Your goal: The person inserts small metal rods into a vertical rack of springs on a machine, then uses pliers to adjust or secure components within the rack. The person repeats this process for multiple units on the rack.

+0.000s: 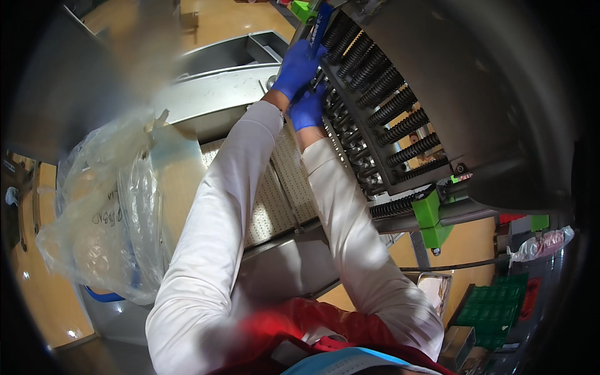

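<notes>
left hand (297, 70): gloved, fingers closed round the lower end of a blue bar (320, 28).
blue bar: rose above those fingers.
right hand (307, 111): gloved, just below the left, at the metal parts (353, 147); its grip could not be told.
springs (390, 112): dark, in rows right of both hands' fingers.
plate (292, 165): dotted, below the fingers.
bag (94, 231): clear, well left of them.

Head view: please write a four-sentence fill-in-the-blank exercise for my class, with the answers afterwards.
The left hand and right hand wear gloves coloured ____.
The hand nearer the blue tool is the ____ one.
The sleeves are coloured ____.
The dark coils lie to the ____, not the left, of both hands.

Missing words: blue; left; white; right.
</notes>
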Action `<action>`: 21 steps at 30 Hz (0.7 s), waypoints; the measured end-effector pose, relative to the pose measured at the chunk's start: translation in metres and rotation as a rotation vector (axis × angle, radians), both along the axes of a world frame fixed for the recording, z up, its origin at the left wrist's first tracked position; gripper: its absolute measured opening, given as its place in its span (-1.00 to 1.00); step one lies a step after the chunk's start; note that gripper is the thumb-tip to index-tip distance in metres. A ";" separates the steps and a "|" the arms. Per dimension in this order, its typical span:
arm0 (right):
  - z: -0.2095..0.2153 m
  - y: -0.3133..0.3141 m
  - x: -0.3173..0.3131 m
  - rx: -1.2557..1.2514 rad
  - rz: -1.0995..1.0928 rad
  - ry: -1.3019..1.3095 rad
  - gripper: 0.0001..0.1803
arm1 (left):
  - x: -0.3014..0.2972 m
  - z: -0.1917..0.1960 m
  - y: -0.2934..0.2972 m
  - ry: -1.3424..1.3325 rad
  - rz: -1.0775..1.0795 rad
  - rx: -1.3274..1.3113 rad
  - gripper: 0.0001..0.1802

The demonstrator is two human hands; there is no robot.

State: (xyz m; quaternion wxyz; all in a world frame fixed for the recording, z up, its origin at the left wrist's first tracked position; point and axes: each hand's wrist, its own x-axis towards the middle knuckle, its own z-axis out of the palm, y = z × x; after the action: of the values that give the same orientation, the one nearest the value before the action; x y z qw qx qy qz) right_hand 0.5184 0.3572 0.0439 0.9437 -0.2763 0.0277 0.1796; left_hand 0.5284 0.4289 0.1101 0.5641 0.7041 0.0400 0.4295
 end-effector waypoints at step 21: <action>-0.004 -0.022 0.007 0.038 -0.069 -0.159 -0.38 | -0.004 -0.002 -0.034 0.017 0.045 -0.167 -0.64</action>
State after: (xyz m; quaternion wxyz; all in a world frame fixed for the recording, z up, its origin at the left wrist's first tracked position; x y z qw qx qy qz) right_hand 0.5251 0.3353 0.0398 0.9536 -0.2706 -0.0411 0.1252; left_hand 0.5239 0.3953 0.1085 0.6108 0.6570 0.0964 0.4313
